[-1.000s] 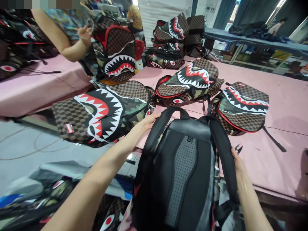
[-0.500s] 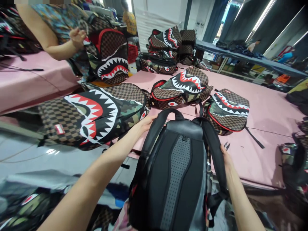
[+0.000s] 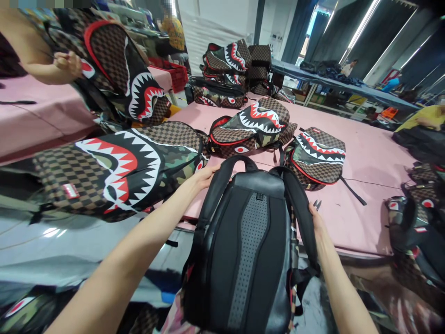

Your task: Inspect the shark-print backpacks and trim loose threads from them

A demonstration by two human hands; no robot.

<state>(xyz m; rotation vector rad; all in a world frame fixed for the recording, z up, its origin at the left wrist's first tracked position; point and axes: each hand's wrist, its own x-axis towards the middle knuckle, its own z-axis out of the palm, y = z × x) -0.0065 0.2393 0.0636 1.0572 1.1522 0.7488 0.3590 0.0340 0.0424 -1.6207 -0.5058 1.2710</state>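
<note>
I hold a backpack (image 3: 253, 246) upright in front of me, its black padded back panel facing me. My left hand (image 3: 205, 176) grips the top of its left shoulder strap. My right hand (image 3: 317, 222) is closed on the right shoulder strap, lower down its side. The bag's lower end hangs below the edge of the pink table (image 3: 368, 162). Camouflage fabric shows along the bag's sides.
Shark-mouth checkered backpacks lie around: a large one (image 3: 114, 169) at left, one (image 3: 253, 125) straight ahead, another (image 3: 318, 155) at right. A small pair of snips (image 3: 317, 204) lies by my right hand. A co-worker's hand (image 3: 67, 62) lifts a backpack (image 3: 121, 69) at far left. More bags are stacked behind (image 3: 236, 62).
My view has swung right and my hands keep their hold on the straps. The co-worker at left has raised and tilted their backpack.
</note>
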